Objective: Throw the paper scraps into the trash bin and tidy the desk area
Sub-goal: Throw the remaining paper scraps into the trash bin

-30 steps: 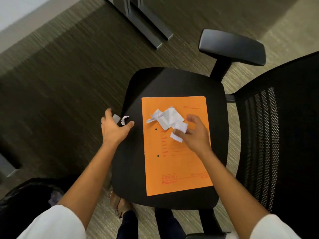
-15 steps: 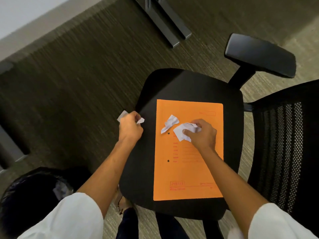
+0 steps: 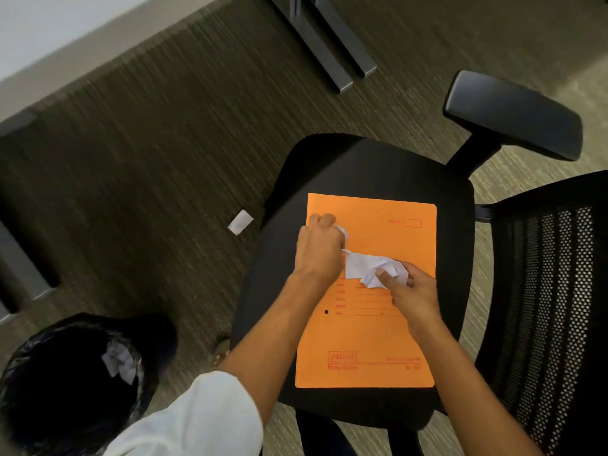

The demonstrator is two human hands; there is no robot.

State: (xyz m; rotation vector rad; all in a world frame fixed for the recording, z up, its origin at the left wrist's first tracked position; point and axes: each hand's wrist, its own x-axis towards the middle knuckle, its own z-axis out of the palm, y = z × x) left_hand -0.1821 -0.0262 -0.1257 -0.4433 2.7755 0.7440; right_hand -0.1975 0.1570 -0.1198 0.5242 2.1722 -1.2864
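1. We gather scraps on the orange folder (image 3: 368, 340): left hand (image 3: 317, 251) curled around a small white scrap (image 3: 342, 232), right hand (image 3: 413, 294) pinching the crumpled wad (image 3: 368, 269).
2. We should secure both grips before carrying to the trash bin (image 3: 49, 383).
3. Count: one floor scrap (image 3: 240, 222); one paper in bin (image 3: 119, 360); one chair (image 3: 362, 166).

Single head view, looking steeply down from above, close over chair seat (image 3: 368, 166) and folder (image 3: 371, 340); carpet floor (image 3: 148, 159) fills upper left, bin (image 3: 49, 373) at lower-left corner.
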